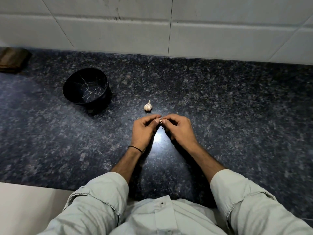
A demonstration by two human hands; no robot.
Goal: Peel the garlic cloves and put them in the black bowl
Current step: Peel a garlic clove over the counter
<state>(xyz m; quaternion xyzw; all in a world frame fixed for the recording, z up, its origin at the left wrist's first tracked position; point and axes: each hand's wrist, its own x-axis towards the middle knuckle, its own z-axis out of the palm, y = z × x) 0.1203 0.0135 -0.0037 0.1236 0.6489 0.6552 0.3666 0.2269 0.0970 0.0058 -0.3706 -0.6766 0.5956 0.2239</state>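
**Grip state.** L hand [145,128] and R hand [177,128] are meeting fingertip to fingertip above the counter [237,107], both pinching one small garlic clove [160,120]. Fingers of both hands are curling inward, with the L thumb and forefinger tips [157,121] clamping the clove from the L side and the R fingertips closing on it from the R. Only a sliver of clove is showing between them. Long axis: too small to tell.

**Key relation.** The black bowl [76,82] is sitting fwd and to the L of the hands, well apart from them, mouth tilting toward the camera. The L hand is lying nearer to it, so the drop-off is judged to be falling to the L hand, travelling fwd-left. No peeled clove is showing inside the bowl, so the task is judged to be at an early stage.

**Stock.** The garlic bulb [148,106] is resting on the counter just beyond the fingertips, stem pointing away, between hands and wall [220,31], slightly nearer the L hand.

**Clearance.** Bare counter is lying along the path from hands to bowl, and the bulb is sitting to the R of that line. A brown object [11,60] is lying at the far L corner, well clear. The near counter edge is running below the forearms.
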